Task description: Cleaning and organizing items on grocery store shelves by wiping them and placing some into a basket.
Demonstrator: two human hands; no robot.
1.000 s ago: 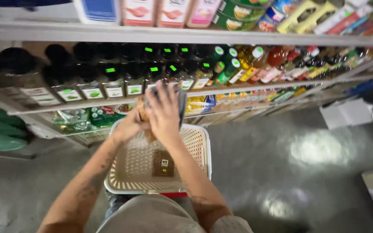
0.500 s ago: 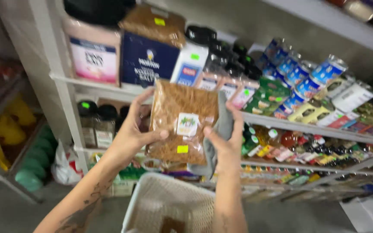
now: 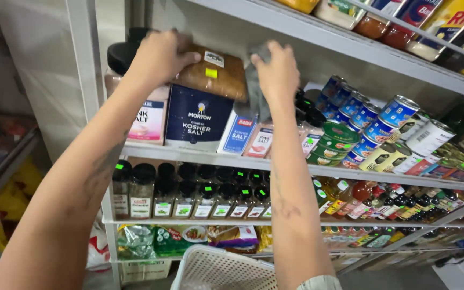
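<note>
Both arms reach up to the upper shelf [image 3: 151,151] of a grocery rack. The left hand [image 3: 159,53] curls over the left end of a brown packet of ground spice [image 3: 216,75], fingers wrapped on its top edge. The right hand [image 3: 277,72] is partly closed against the packet's right end, with a grey cloth [image 3: 254,88] bunched under its fingers. The packet lies flat on top of a dark blue salt box [image 3: 198,119], beside a pink salt jar [image 3: 149,115]. Stacked cans [image 3: 382,126] fill the shelf to the right, spice bottles [image 3: 189,196] line the shelf below, and a white basket [image 3: 221,268] sits at the bottom.
</note>
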